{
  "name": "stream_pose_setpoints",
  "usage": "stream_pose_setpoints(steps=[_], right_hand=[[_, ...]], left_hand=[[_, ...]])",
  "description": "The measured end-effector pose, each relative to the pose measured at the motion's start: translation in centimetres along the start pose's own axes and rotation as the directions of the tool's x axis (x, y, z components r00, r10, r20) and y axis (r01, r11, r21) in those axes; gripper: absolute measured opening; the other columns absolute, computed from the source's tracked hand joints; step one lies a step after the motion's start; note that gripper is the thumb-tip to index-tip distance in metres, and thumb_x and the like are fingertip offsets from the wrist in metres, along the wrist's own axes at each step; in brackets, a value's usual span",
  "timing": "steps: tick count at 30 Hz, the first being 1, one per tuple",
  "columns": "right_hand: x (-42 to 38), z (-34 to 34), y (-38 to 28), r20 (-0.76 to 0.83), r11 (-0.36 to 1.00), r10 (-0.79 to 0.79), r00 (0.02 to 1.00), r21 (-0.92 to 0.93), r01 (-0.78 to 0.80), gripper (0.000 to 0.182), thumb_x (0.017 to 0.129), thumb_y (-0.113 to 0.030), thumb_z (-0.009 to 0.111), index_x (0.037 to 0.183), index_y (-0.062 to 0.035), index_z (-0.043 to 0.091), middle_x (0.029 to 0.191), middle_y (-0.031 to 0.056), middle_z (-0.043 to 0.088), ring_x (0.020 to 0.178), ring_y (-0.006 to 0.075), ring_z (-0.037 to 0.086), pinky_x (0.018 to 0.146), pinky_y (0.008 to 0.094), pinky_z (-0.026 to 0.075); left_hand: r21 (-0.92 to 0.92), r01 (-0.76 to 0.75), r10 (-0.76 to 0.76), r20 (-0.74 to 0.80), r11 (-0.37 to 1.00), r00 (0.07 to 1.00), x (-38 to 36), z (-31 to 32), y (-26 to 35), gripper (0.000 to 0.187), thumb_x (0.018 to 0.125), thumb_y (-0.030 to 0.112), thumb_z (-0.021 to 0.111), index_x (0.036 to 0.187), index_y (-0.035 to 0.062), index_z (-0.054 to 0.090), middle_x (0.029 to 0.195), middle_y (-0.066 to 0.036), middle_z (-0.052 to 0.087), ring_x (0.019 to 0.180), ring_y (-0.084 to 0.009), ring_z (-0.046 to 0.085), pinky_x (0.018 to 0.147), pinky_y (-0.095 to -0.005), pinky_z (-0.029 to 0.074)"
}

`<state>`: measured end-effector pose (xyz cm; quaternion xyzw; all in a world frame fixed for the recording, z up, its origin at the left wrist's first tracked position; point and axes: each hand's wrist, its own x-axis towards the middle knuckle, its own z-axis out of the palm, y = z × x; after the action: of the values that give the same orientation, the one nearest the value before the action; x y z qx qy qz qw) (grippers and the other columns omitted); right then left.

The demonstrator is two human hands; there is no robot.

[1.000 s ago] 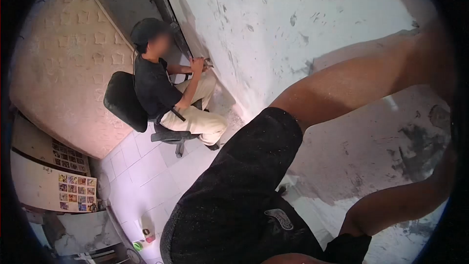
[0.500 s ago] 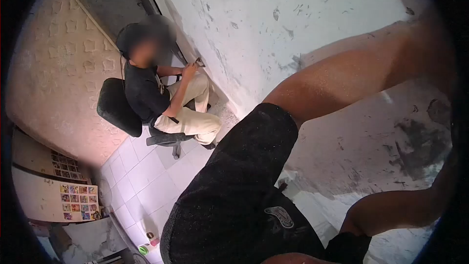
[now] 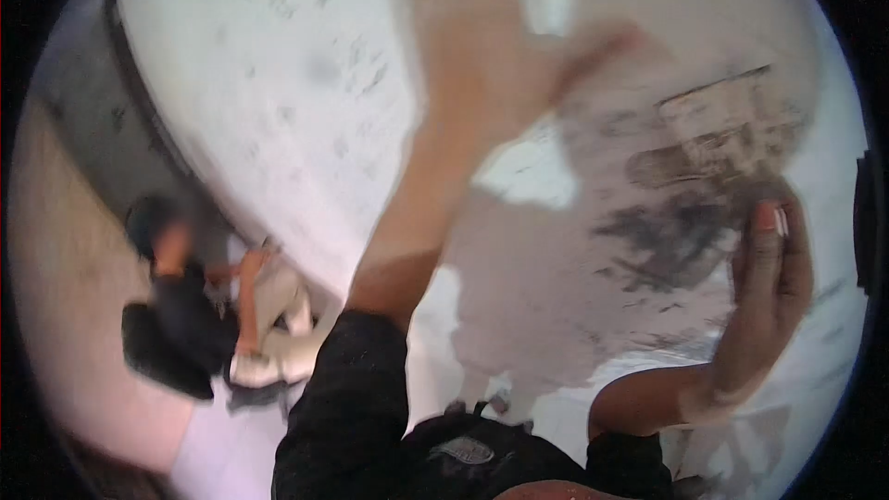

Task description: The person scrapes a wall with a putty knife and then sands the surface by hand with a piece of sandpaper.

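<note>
My left hand [image 3: 495, 56] is raised in front of the pale, stained wall [image 3: 324, 65]. Motion smears it, but the thumb stands apart from the other fingers and nothing shows in the grasp. Lower on the right, my right hand [image 3: 773, 268] points upward with thumb and fingers pressed together. A small pale spot shows at its fingertips; whether that is a nail or a held thing I cannot make out. Between the two hands, the wall carries a dark smudge [image 3: 671, 236] and a brownish rough patch [image 3: 732, 125].
At the left a person [image 3: 190, 315] in a dark shirt and light trousers sits on a black chair [image 3: 153, 356], hands together at the wall. Behind them is a tan panel [image 3: 74, 268]. Pale floor [image 3: 227, 449] shows below.
Both hands have come into view, the left raised high and the right at the right side. My view has turned, so the seated person appears lower and further left.
</note>
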<state>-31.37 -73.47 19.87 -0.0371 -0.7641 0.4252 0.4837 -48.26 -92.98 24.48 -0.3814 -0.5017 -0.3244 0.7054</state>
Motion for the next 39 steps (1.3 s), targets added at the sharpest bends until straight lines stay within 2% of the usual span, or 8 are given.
stream_pose_setpoints(steps=[3,6,9,16,19,23,26,39], right_hand=[[-0.5,-0.3,-0.5,-0.065,0.995,-0.035,0.997,0.091,0.041,0.038,0.104,-0.026,0.060,0.131,0.0004,0.063,0.097,0.0065,0.073,0.084,0.0067,0.069,0.062,0.0153,0.053],[-0.7,0.6,-1.8,-0.133,0.974,-0.021,0.991,0.221,0.050,0.031,0.105,-0.019,0.058,0.125,0.0049,0.063,0.061,-0.0071,0.046,0.054,0.0009,0.031,0.048,0.0217,0.020],[-0.9,0.5,-2.6,-0.081,0.951,-0.077,0.994,0.295,0.098,0.030,0.105,-0.018,0.058,0.123,0.0062,0.063,0.061,-0.0069,0.047,0.053,0.0012,0.033,0.049,0.0216,0.021],[-1.4,0.7,-3.1,-0.064,0.906,-0.056,0.996,0.417,0.077,0.024,0.104,-0.012,0.057,0.119,0.0049,0.063,0.061,-0.0042,0.047,0.057,0.0010,0.035,0.051,0.0213,0.022],[-0.5,2.2,-3.7,0.043,0.946,-0.160,0.986,0.293,0.141,0.019,0.102,-0.010,0.056,0.111,0.0054,0.062,0.059,0.0036,0.053,0.050,0.0095,0.044,0.049,0.0281,0.031],[1.6,6.4,-3.7,0.006,0.873,-0.431,0.902,0.258,0.415,0.014,0.096,-0.007,0.056,0.101,0.0049,0.061,0.062,0.0159,0.058,0.051,0.0317,0.057,0.052,0.0410,0.041],[1.9,7.8,-4.7,0.067,0.872,-0.481,0.874,0.137,0.469,0.012,0.091,-0.006,0.056,0.093,0.0049,0.060,0.067,0.0234,0.061,0.064,0.0472,0.060,0.059,0.0514,0.046],[2.9,9.6,-7.2,0.040,0.896,-0.440,0.897,0.082,0.436,0.021,0.094,-0.002,0.048,0.097,0.0095,0.066,0.066,0.0197,0.060,0.057,0.0282,0.059,0.057,0.0396,0.046]], left_hand=[[0.279,0.273,-0.267,-0.059,0.921,0.962,-1.4,0.8,-2.6,0.097,0.082,0.070,0.068,0.134,-0.0113,0.054,0.157,-0.031,0.031,0.151,-0.0374,0.024,0.122,-0.0544,0.018],[0.620,0.028,-0.052,0.020,0.784,0.998,-2.0,2.3,0.1,0.088,0.071,0.074,0.072,0.131,0.0100,0.062,0.156,-0.020,0.041,0.144,-0.0314,0.040,0.119,-0.0542,0.027],[0.016,-0.318,0.241,0.616,0.948,0.750,-2.6,1.6,3.2,0.101,0.072,0.069,0.075,0.150,0.0118,0.046,0.164,-0.016,0.030,0.153,-0.0314,0.024,0.123,-0.0553,0.014],[0.434,0.527,-0.515,-0.157,0.730,0.843,1.0,-2.2,-3.0,0.068,0.100,0.034,0.057,0.151,-0.0059,0.037,0.159,-0.033,0.027,0.148,-0.0500,0.025,0.121,-0.0501,0.024],[-0.281,0.023,-0.057,-0.114,0.959,0.992,-0.3,-1.2,1.0,0.067,0.100,0.053,0.048,0.140,-0.0008,0.054,0.149,-0.023,0.048,0.142,-0.0402,0.041,0.119,-0.0468,0.028],[0.106,-0.583,0.419,0.594,0.805,0.687,-0.4,-4.9,3.5,0.073,0.093,0.061,0.056,0.141,0.0072,0.052,0.142,-0.010,0.057,0.133,-0.0352,0.053,0.113,-0.0472,0.038],[-0.105,-0.214,0.238,0.366,0.971,0.900,-0.3,-1.6,3.4,0.054,0.093,0.045,0.065,0.135,0.0114,0.058,0.132,-0.004,0.065,0.130,-0.0305,0.057,0.109,-0.0457,0.044],[-0.164,-0.230,0.243,0.068,0.959,0.968,-0.3,2.6,-0.3,0.041,0.090,0.010,0.067,0.130,0.0088,0.059,0.123,-0.006,0.068,0.123,-0.0314,0.061,0.103,-0.0435,0.051]])
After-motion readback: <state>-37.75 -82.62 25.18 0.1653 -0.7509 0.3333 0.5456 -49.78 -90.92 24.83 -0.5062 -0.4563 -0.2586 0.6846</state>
